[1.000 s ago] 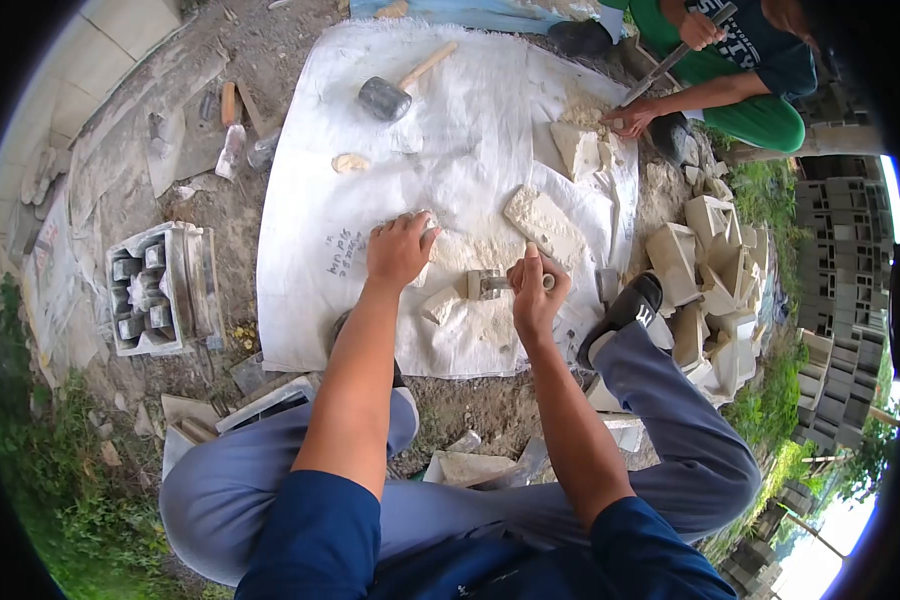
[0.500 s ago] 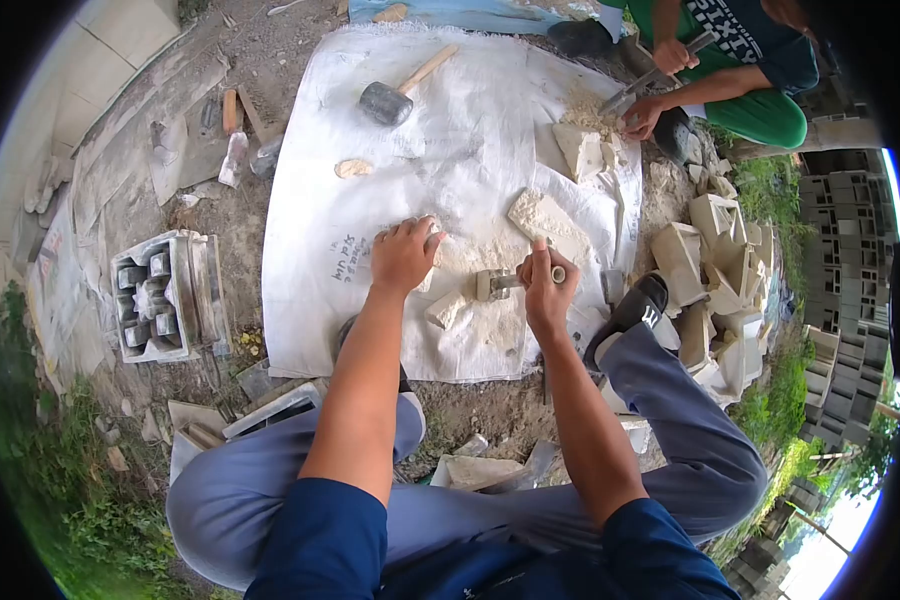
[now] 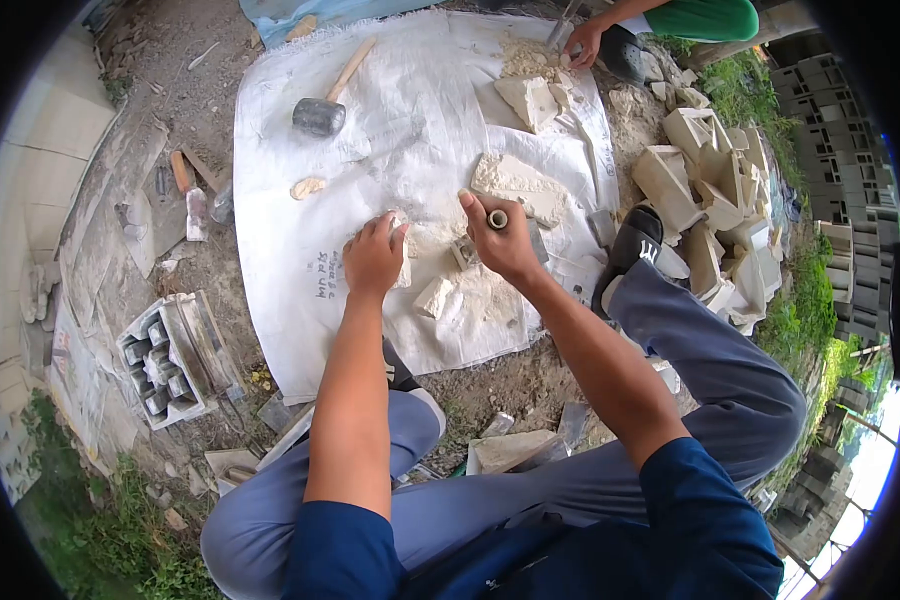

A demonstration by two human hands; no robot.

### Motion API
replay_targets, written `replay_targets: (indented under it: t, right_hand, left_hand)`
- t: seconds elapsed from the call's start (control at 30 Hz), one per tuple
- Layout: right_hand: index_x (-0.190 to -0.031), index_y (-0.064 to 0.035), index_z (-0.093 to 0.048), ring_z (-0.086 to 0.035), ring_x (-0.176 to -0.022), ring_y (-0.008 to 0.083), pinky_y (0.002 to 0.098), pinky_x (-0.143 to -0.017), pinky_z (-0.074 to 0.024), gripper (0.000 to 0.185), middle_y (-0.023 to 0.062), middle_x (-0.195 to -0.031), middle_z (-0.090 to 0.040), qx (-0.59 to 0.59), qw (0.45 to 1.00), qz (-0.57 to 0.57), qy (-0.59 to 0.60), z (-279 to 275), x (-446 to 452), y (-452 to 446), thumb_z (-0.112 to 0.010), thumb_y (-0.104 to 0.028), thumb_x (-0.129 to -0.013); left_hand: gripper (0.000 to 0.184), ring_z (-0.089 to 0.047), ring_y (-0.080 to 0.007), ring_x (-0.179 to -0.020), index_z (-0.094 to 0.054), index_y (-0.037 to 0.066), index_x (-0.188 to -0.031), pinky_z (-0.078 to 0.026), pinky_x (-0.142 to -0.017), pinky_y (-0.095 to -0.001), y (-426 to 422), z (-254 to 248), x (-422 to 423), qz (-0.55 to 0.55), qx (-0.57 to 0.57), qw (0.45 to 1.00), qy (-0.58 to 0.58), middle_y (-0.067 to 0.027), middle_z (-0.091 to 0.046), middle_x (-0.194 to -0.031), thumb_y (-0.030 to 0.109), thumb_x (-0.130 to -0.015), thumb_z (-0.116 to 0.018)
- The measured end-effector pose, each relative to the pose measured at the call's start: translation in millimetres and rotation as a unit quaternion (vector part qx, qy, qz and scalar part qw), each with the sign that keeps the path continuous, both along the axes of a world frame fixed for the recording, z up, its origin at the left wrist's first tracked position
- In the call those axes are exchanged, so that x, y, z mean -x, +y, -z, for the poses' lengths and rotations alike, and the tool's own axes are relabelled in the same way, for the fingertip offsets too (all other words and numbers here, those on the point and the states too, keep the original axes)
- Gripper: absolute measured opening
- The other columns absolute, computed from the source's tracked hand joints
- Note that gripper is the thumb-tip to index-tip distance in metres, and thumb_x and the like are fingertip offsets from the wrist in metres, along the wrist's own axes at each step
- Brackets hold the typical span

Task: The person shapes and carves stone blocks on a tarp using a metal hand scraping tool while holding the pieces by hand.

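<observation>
My left hand [image 3: 373,256] is closed around a pale chunk of block [image 3: 403,262], pressing it on the white sheet; most of the chunk is hidden under the fingers. To its right, my right hand [image 3: 502,238] grips a hammer [image 3: 497,219] whose round handle end points up towards me. The metal head, partly hidden behind the hand, sits just left of it. A small broken piece [image 3: 434,298] lies below, among pale crumbs. Beyond my right hand rests a larger slab [image 3: 520,187] with a rough, crumbly top.
A rubber mallet [image 3: 319,117] lies on the white sheet [image 3: 300,215]. Broken hollow blocks [image 3: 705,180] are heaped at the right. A mould-like tray [image 3: 165,360] stands at the left. Another person's hand [image 3: 583,44] works by a pale block [image 3: 530,102] at the far edge.
The view has shifted, so the sheet sits further left and up. My right hand has turned the hammer, its handle end now facing me. My left hand still holds the chunk.
</observation>
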State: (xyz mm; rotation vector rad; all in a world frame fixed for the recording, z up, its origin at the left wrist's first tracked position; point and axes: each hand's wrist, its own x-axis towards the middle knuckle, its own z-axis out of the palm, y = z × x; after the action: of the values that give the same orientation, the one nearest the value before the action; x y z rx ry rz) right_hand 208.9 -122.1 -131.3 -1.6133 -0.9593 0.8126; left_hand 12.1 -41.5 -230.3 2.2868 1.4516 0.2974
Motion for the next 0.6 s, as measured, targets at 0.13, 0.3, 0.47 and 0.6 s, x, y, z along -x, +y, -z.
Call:
replay_targets:
  t: [0.13,0.3,0.47,0.6]
  right_hand:
    - [-0.061,-0.0015,-0.046,-0.029,-0.057,0.0057,0.0315,-0.048,-0.0255,0.054,-0.0048,-0.056,-0.034,-0.004,1.000,-0.008,0.013,-42.3,0.5,-3.9,-0.060,-0.031,-0.105]
    - [-0.063,-0.0020,-0.047,-0.030,-0.055,0.0063,0.0319,-0.047,-0.0276,0.054,-0.0044,-0.056,-0.038,-0.061,0.995,0.033,0.078,-49.1,-7.6,-18.6,-0.060,-0.033,-0.105]
    - [-0.066,0.0011,-0.049,-0.030,-0.055,0.0093,0.0349,-0.048,-0.0270,0.054,-0.0039,-0.056,-0.039,-0.023,0.996,-0.080,-0.042,17.4,-6.0,-19.0,-0.059,-0.035,-0.105]
    - [-0.064,0.0030,-0.048,-0.030,-0.057,0.0074,0.0340,-0.048,-0.0276,0.057,-0.0050,-0.057,-0.035,0.068,0.993,-0.093,0.015,-31.7,-9.4,-6.4,-0.060,-0.035,-0.104]
  left_hand:
    - [0.042,-0.063,-0.0300,-0.118,-0.062,0.018,-0.133,-0.046,-0.102,-0.0461,-0.8,-0.5,1.3,-0.002,0.013,1.000,0.002,-0.0086,-0.068,-0.126,0.046,-0.103,-0.050]
    - [0.042,-0.063,-0.0297,-0.118,-0.061,0.018,-0.134,-0.047,-0.100,-0.0450,1.9,1.0,0.6,0.008,0.013,1.000,-0.007,-0.0083,-0.067,-0.127,0.045,-0.103,-0.051]
    - [0.042,-0.063,-0.0299,-0.119,-0.060,0.019,-0.135,-0.047,-0.100,-0.0455,3.7,-1.7,0.9,0.011,0.007,1.000,-0.007,-0.0085,-0.067,-0.128,0.044,-0.103,-0.050]
    - [0.043,-0.062,-0.0303,-0.120,-0.059,0.018,-0.136,-0.047,-0.100,-0.0465,1.8,-2.1,-0.3,0.008,0.029,1.000,0.002,-0.0089,-0.066,-0.130,0.044,-0.104,-0.049]
